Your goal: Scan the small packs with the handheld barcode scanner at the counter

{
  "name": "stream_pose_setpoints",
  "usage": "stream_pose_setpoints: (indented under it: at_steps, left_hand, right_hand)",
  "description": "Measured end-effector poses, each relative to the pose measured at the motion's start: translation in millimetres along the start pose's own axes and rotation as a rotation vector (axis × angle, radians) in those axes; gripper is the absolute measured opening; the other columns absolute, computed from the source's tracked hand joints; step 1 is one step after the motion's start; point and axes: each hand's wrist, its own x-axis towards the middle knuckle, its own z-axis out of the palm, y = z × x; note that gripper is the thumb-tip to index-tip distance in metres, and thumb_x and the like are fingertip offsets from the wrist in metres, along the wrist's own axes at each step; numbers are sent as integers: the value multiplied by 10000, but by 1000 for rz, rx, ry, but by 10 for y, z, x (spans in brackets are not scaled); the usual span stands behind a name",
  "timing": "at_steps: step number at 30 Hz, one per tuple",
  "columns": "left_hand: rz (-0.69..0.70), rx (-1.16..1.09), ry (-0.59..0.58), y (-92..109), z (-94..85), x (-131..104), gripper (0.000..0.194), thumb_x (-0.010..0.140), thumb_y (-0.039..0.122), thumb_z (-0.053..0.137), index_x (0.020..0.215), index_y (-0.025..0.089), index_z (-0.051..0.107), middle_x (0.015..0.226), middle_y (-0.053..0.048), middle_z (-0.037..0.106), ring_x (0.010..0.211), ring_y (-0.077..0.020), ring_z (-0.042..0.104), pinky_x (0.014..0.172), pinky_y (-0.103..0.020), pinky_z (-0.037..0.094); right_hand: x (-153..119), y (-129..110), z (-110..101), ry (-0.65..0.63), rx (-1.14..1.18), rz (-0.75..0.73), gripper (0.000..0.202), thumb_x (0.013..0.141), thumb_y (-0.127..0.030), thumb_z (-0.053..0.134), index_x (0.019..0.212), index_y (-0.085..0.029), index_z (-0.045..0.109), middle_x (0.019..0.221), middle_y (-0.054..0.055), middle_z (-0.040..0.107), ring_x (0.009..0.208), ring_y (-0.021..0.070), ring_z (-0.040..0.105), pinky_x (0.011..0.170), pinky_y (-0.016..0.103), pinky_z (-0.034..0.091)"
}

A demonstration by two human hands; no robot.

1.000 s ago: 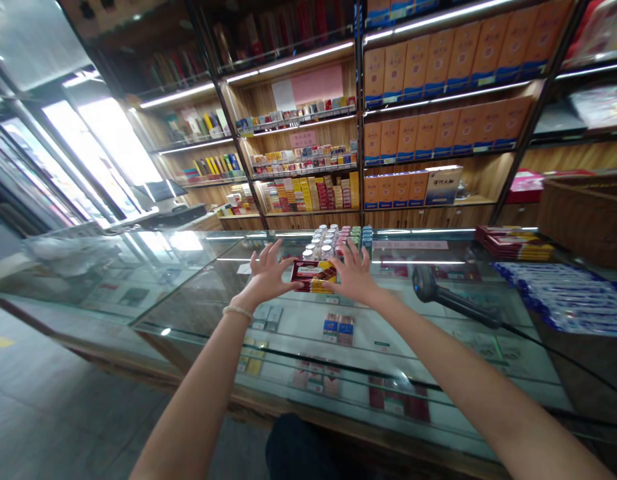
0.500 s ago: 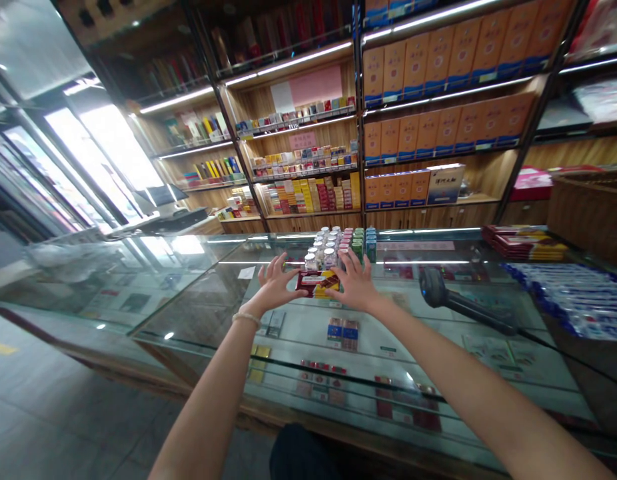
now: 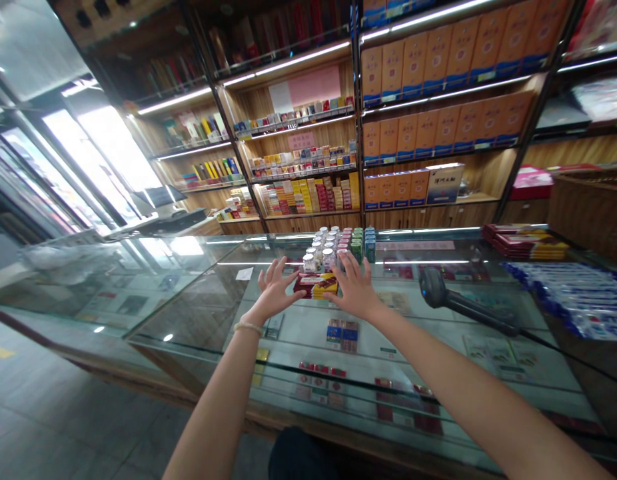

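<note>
A small stack of chocolate wafer packs in dark red and yellow wrappers lies on the glass counter. At its left end is my left hand, fingers spread and the thumb reaching to the wrapper's edge. My right hand is at the other end, likewise spread, its thumb by the yellow part. Neither hand wraps around the packs; whether the thumbs press on them I cannot tell. Just behind stand rows of small bottles with white lids, beside pink, green and blue containers.
A black barcode scanner with a cable lies to the right. Beyond it are blue-and-white packages, more red-and-yellow packs and a wicker basket. Shelves with orange boxes line the back wall.
My hands and the wafer packs stay in nearly the same place. My right thumb and fingers have shifted slightly, and the view has moved a little.
</note>
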Motion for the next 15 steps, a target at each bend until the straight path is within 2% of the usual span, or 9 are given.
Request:
stream_pose_setpoints:
  at_steps: [2,4,9,15]
  left_hand:
    - [7,23,39,15,-12,-36,632,875,641,695,1415,314,669,1739,-137,261,1616,-414,150,1270,-673,51]
    - [9,48,103,17,-28,-70,609,876,655,686,1387,324,692,1720,-118,319,1610,-404,179,1278,-660,45]
    - [-2,58,228,-15,-64,-110,429,836,661,729,1155,384,808,1640,-37,473,1578,-397,254,1284,-646,30]
    - [12,48,196,-5,-85,-101,361,865,624,716,1081,359,833,1646,-52,463,1582,-411,240,1264,-690,31]
  right_hand:
    - [-29,-10,-15,44,-10,4,770,944,-724,531,1466,-158,552,1734,204,232,1613,349,160,1277,647,19]
    - [-50,-18,-35,64,-25,25,700,957,-725,499,1326,-147,643,1729,208,242,1614,355,156,1278,643,20]
    - [-62,-22,-63,81,-23,55,625,994,-683,455,1135,-146,743,1690,214,340,1588,380,223,1264,661,57]
    - [-67,-17,-70,62,-35,-27,509,1019,-586,481,1115,-187,781,1681,167,384,1573,368,256,1248,677,63]
